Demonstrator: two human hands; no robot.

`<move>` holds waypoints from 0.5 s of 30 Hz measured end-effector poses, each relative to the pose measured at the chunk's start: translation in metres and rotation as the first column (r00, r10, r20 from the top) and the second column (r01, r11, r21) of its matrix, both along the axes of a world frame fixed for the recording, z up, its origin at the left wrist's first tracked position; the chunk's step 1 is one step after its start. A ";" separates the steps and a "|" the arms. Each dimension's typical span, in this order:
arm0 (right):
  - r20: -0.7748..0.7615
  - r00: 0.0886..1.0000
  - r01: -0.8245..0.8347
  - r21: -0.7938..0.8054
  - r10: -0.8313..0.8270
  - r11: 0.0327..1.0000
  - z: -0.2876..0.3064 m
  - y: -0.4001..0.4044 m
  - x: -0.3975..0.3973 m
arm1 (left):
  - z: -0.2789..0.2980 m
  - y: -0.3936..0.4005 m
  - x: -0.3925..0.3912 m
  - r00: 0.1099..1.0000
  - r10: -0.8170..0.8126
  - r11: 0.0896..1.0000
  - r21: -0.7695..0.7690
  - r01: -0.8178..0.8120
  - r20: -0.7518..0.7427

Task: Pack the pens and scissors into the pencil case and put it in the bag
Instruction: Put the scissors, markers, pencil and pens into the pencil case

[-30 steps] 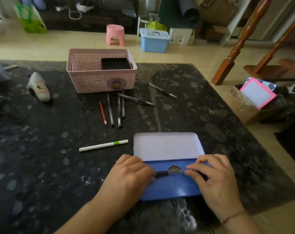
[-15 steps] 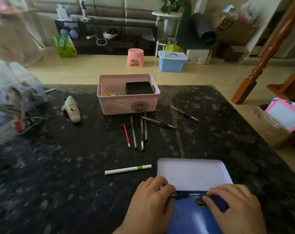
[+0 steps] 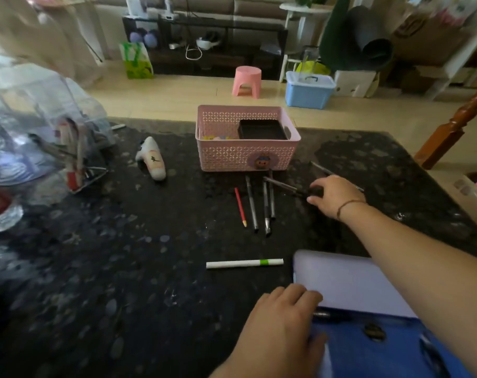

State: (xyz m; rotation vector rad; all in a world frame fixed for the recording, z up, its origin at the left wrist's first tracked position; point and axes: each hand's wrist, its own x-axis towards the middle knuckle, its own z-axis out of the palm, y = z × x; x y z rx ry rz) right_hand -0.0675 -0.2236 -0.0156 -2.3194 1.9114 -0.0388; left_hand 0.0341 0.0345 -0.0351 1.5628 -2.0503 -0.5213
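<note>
The pencil case lies open at the near edge, its pale lid (image 3: 349, 282) flat behind its blue base (image 3: 368, 350), with one dark pen (image 3: 330, 314) inside. My left hand (image 3: 281, 328) rests on the case's left edge, holding it. My right hand (image 3: 334, 196) is stretched out to a dark pen (image 3: 281, 184) in front of the basket, thumb and fingers pinched on its right end. A red pencil (image 3: 240, 207) and three grey pens (image 3: 266, 205) lie side by side. A white marker (image 3: 244, 263) with a green band lies left of the lid. I see no scissors for certain.
A pink basket (image 3: 245, 156) holding a black tray stands at the back of the dark stone table (image 3: 109, 268). A white gun-shaped tool (image 3: 152, 159) lies left of it. A clear plastic bag (image 3: 41, 118) with items inside fills the left. Another pen (image 3: 320, 167) lies behind my right hand.
My right hand left the pencil case and reached forward to the dark pen by the basket. My left hand stayed on the case. The view tilted up and shifted left.
</note>
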 end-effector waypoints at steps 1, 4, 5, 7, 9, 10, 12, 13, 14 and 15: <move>0.005 1.000 -0.010 0.001 0.010 1.000 -0.002 -0.003 -0.003 | 0.002 0.001 0.001 1.000 -0.004 1.000 0.020 0.005 -0.015; 0.083 0.996 -0.028 -0.127 0.039 0.992 0.001 0.009 -0.026 | 0.002 0.003 0.002 0.999 0.019 1.000 0.000 -0.019 -0.031; 0.157 0.986 -0.018 -0.194 0.049 0.981 0.007 0.022 -0.039 | 0.002 0.004 0.002 0.999 0.025 1.000 0.018 -0.024 -0.044; 0.332 0.938 0.005 -0.298 0.099 0.955 0.024 0.066 -0.071 | 0.004 0.005 0.002 0.997 0.035 0.999 0.026 -0.034 -0.064; 0.393 0.910 0.005 -0.333 0.134 0.943 0.038 0.124 -0.105 | 0.004 0.004 0.001 0.997 0.050 0.999 0.020 -0.049 -0.061; 0.381 0.916 0.001 -0.315 0.126 0.949 0.041 0.154 -0.121 | 0.004 0.004 0.000 0.996 0.061 0.998 0.024 -0.059 -0.058; 0.325 0.943 0.021 -0.267 0.070 0.963 0.033 0.202 -0.148 | 0.005 0.004 -0.003 0.996 0.081 0.997 0.024 -0.080 -0.036; 0.304 0.952 0.038 -0.256 0.043 0.966 0.025 0.220 -0.160 | 0.005 0.004 -0.004 0.996 0.087 0.996 0.026 -0.086 -0.029; 0.295 0.955 0.053 -0.243 0.022 0.969 0.017 0.233 -0.170 | 0.006 0.005 -0.005 0.995 0.093 0.995 0.025 -0.093 -0.029; 0.294 0.956 0.063 -0.217 0.003 0.974 0.010 0.243 -0.179 | 0.005 0.005 -0.005 0.994 0.101 0.995 0.022 -0.101 -0.032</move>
